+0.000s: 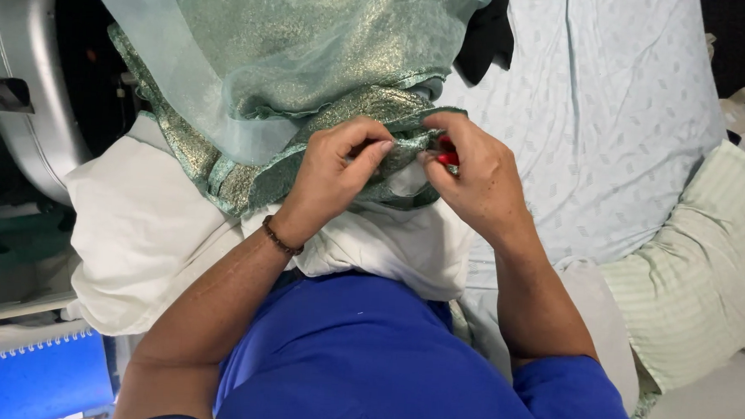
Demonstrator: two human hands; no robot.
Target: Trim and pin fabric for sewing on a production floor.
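The left hand (pixel 341 170) pinches a folded edge of shimmering green-and-gold brocade fabric (pixel 311 73), fingers curled tight on the cloth with the thumb pressed against them. The right hand (pixel 474 176) grips the same edge just beside it, fingers bent around the fabric and around a small red object (pixel 448 157), mostly hidden, so its kind cannot be told. The brocade lies over a white padded cushion (pixel 137 224) near the cushion's far edge, and a sheer pale-green net layer (pixel 170 58) drapes across its left part. A dark beaded bracelet (pixel 281 239) circles the left wrist. To the right lie a pale blue patterned sheet (pixel 611 119) and a green-striped pillow (pixel 705 266). A blue spiral notebook (pixel 43 379) sits at the lower left.
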